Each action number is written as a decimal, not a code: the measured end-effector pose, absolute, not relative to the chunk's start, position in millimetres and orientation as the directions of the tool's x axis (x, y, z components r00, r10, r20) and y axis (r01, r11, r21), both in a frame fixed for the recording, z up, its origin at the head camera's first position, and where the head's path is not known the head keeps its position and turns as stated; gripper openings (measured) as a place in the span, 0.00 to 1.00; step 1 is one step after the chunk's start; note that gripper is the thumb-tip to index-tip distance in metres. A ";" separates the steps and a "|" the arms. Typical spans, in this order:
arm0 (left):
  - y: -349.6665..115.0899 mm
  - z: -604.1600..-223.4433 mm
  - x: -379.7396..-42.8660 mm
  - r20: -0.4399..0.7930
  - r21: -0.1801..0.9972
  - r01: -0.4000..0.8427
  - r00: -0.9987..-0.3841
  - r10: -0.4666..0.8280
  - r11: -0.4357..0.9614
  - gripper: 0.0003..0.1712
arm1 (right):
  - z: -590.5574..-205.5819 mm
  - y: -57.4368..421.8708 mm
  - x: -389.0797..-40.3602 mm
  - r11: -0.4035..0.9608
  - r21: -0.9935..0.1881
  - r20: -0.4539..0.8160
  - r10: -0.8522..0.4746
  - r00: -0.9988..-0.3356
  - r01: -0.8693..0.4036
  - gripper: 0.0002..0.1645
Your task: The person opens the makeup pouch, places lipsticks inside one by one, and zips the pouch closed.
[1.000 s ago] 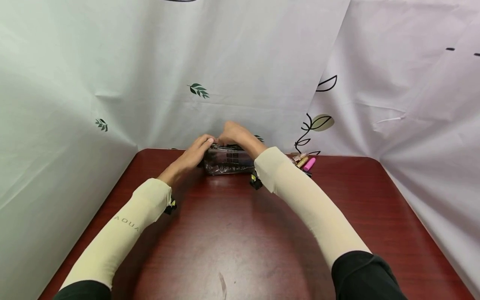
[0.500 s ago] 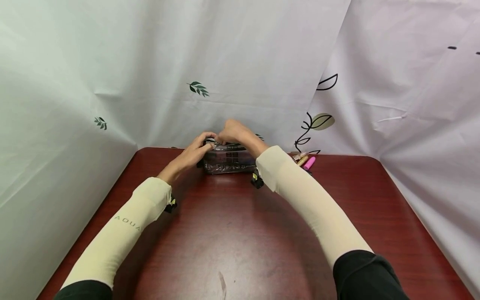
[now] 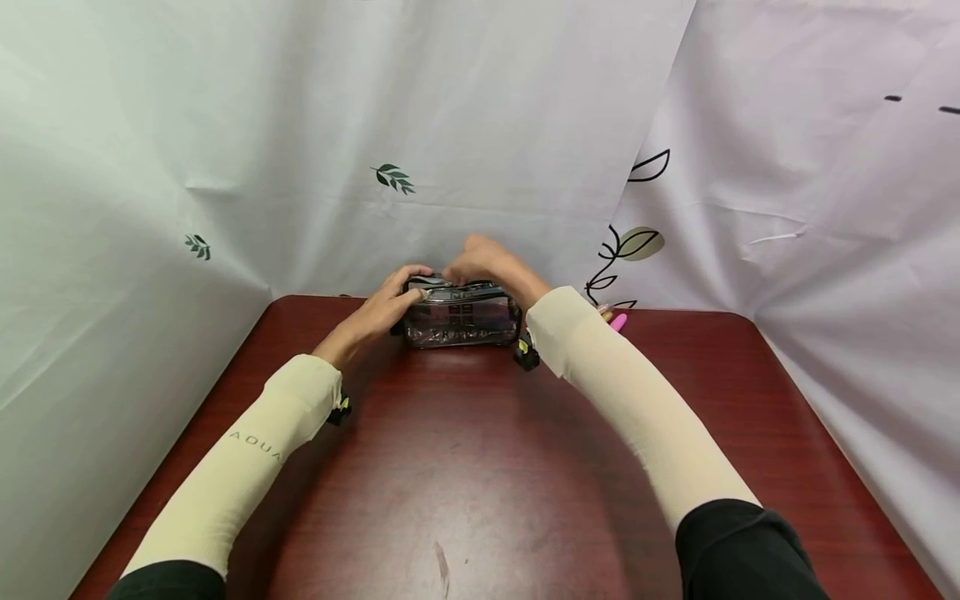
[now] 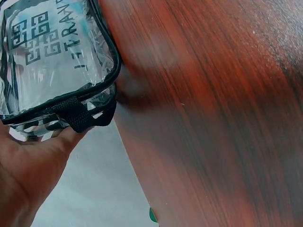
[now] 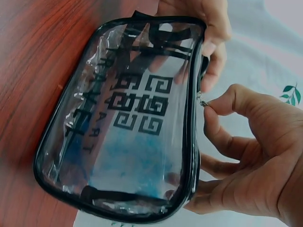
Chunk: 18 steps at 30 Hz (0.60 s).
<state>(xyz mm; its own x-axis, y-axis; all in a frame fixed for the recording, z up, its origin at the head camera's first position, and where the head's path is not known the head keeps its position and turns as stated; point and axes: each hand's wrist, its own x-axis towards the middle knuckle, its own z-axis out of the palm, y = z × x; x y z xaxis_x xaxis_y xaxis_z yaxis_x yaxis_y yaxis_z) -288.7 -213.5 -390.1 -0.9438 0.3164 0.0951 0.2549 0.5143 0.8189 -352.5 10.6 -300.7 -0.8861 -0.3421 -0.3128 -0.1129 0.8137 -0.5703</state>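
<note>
A clear plastic zip pouch (image 3: 461, 321) with black piping and printed lettering stands at the table's far edge. My left hand (image 3: 386, 304) grips its top left corner, thumb in front and fingers behind. In the left wrist view the black side tab (image 4: 75, 113) of the pouch lies by that hand. Along the top edge, my right hand (image 3: 483, 260) pinches the zipper pull (image 5: 204, 103) between thumb and index finger, seen plainly in the right wrist view. Its other fingers touch the pouch's edge. Something pale and bluish shows through the clear plastic.
A pink tube (image 3: 618, 322) and a gold one (image 3: 607, 316) lie at the far edge, partly behind my right sleeve. Behind the dark red table (image 3: 450, 467) hangs a white printed cloth (image 3: 487, 125), close to the pouch.
My right hand has slid to the right along the pouch's top edge with the zipper pull. More of the pouch's front shows now. The left hand keeps its hold on the corner.
</note>
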 end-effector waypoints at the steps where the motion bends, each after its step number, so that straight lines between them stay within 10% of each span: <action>1: -213.6 -390.3 -288.8 0.101 0.820 0.257 -0.944 0.314 0.512 0.33 | -296.8 12.4 -346.2 0.808 -0.578 -0.306 -0.342 -0.889 -0.112 0.26; 18: -213.6 -391.9 -286.3 0.084 0.815 0.231 -0.955 0.285 0.532 0.31 | -286.4 40.1 -335.0 0.824 -0.557 -0.280 -0.307 -0.910 -0.107 0.23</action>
<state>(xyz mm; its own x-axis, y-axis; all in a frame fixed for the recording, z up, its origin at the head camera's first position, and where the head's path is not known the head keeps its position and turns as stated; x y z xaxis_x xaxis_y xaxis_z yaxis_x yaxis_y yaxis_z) -286.3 -213.6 -391.9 -0.9547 0.2853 0.0840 0.2307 0.5319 0.8148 -335.0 40.1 -286.4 -0.9095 -0.3073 -0.2798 -0.1072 0.8239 -0.5565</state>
